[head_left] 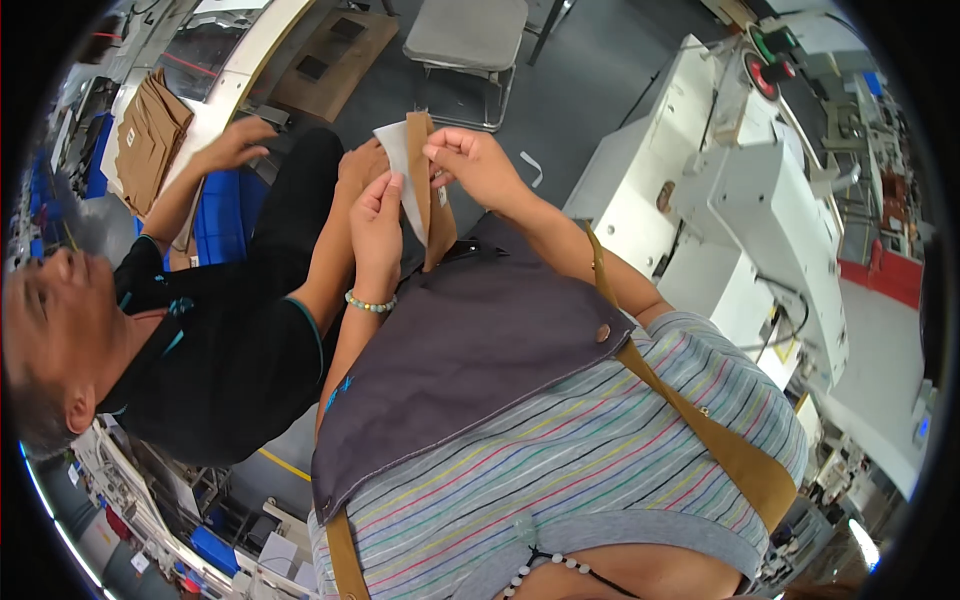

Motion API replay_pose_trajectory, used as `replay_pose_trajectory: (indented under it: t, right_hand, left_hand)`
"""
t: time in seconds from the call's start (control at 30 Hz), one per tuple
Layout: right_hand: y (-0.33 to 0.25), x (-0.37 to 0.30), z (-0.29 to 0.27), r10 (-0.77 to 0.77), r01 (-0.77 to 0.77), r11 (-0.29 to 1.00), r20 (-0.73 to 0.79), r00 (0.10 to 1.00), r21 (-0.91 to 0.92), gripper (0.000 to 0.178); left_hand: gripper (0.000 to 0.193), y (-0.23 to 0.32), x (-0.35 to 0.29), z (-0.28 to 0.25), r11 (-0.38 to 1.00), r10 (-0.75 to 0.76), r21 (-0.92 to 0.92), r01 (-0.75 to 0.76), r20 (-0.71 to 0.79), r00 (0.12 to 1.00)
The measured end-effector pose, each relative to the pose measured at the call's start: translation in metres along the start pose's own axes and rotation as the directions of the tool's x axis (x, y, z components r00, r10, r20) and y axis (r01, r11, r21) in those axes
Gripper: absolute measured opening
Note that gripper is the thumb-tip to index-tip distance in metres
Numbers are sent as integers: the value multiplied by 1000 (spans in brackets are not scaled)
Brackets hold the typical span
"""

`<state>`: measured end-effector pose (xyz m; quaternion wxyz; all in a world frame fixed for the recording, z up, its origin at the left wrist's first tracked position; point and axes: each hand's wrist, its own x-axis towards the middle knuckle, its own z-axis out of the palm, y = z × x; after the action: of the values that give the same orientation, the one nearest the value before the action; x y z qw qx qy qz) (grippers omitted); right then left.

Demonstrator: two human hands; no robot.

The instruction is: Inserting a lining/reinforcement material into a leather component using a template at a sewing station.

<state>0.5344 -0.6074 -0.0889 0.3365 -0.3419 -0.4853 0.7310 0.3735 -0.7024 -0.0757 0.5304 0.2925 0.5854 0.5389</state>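
In front of my dark apron I hold a tan, flat panel [420, 180] of fabric or leather with a white layer [408, 200] along its left side. My left hand [378, 220], with a beaded bracelet at the wrist, pinches the white layer between thumb and fingers. Closed on the upper right edge of the tan panel is my right hand [478, 168], thumb and forefinger together. A small white label shows on the panel below those fingers. Whether the two layers are joined lower down cannot be made out.
A co-worker in a black shirt [220, 370] sits close on my left, one hand [362, 165] just behind mine. Stacked tan pieces [152, 140] lie on the white table beyond. White sewing machinery [770, 220] stands on my right; a grey chair [466, 35] is ahead.
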Motion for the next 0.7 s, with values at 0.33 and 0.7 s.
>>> replay_pose_trajectory:
  t: [0.33, 0.7]
  right_hand:
    - [-79, 124, -111, 90, -111, 987, 173, 981, 119, 20]
    - [-93, 190, -123, 161, -195, 978, 331, 930, 72, 32]
  left_hand:
    - [15, 36, 124, 80, 926, -78, -378, -2, -197, 977]
    - [13, 40, 188, 90, 883, -103, -469, -35, -264, 959]
